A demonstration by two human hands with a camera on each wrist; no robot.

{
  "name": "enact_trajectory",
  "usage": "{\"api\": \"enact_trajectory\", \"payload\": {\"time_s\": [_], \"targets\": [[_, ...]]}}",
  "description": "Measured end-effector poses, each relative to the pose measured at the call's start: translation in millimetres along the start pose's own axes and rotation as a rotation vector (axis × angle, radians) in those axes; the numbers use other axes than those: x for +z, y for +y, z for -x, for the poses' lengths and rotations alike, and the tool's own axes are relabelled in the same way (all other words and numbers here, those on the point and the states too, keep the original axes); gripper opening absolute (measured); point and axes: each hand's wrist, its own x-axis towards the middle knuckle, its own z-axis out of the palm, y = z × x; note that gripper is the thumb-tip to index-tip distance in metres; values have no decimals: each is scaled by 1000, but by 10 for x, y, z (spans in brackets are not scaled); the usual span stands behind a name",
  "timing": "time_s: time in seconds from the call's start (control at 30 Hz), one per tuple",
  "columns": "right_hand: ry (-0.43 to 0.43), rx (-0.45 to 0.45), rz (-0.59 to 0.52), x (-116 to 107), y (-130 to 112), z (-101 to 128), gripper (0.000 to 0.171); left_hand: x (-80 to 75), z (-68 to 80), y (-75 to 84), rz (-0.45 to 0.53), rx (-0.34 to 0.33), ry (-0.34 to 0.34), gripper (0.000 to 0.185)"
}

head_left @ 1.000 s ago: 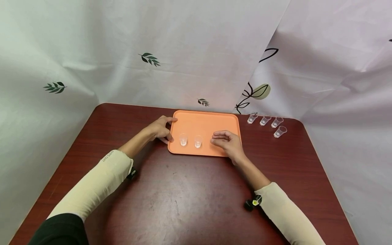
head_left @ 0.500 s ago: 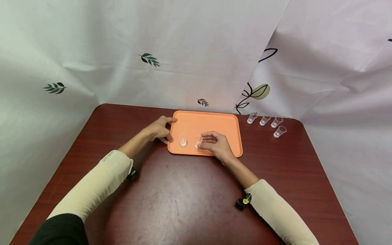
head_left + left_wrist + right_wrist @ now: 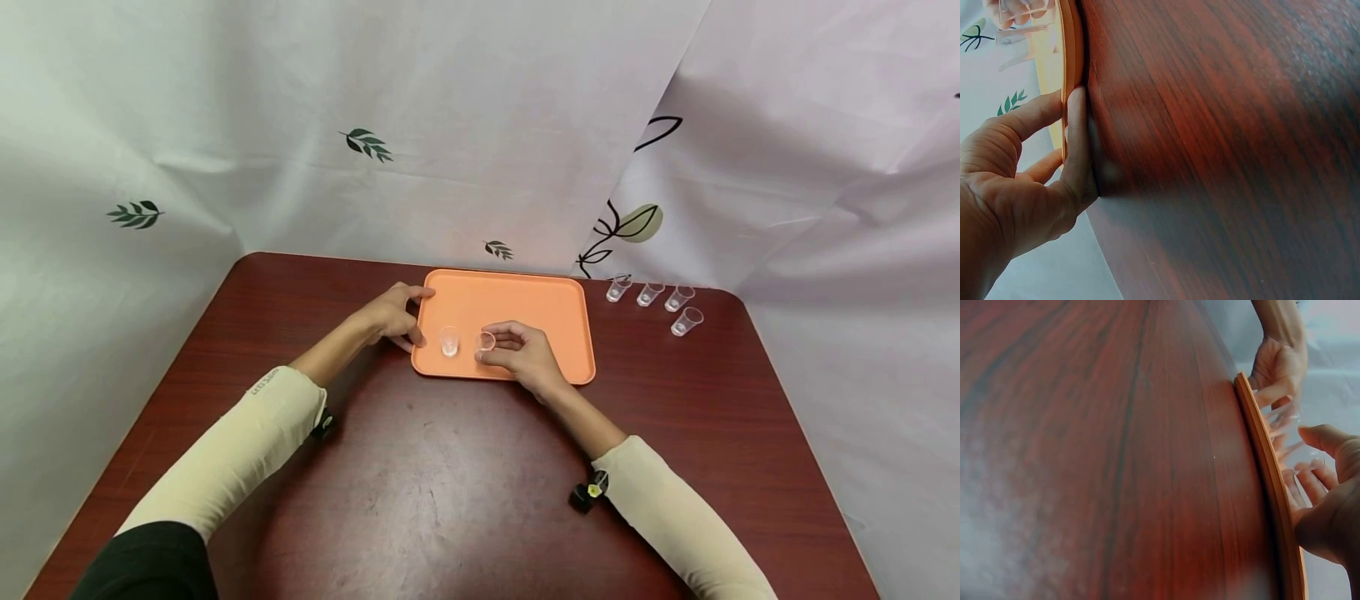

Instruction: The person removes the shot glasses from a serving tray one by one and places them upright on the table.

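Note:
An orange tray (image 3: 510, 296) lies at the back of the table. My left hand (image 3: 390, 315) holds its left end, with thumb and fingers at the rim; in the left wrist view this hand (image 3: 1029, 169) has a digit on each side of the edge. My right hand (image 3: 527, 358) pinches a small clear shot glass (image 3: 486, 341) over the tray's front part; the thumb hides its lower part. To the left on the tray, a second shot glass (image 3: 449, 342) stands upright. The right hand (image 3: 1335, 494) shows its fingers partly through clear plastic in the right wrist view.
Several more clear shot glasses (image 3: 649, 295) stand on the table right of the tray. The dark red wooden table (image 3: 427, 483) extends toward me. A white curtain (image 3: 450, 167) with leaf prints hangs right behind the table's back edge.
My right hand has moved left from over the tray's right part to the right-hand shot glass and now has thumb and fingers around it. The left hand stays on the tray's edge.

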Motion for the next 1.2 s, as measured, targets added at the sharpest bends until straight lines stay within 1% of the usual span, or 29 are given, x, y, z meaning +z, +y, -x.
{"api": "enact_trajectory", "payload": {"time_s": [0.43,0.63,1.2], "targets": [[3,-6,-27,-57,-9,47,46,1,-8,-1,-8,2,2,108],[25,-13,-8,-126,-10,91,45,-4,4,7,-2,7,0,108],[101,52,-37,-402,-39,190,47,4,9,4,17,19,-2,109]]}}
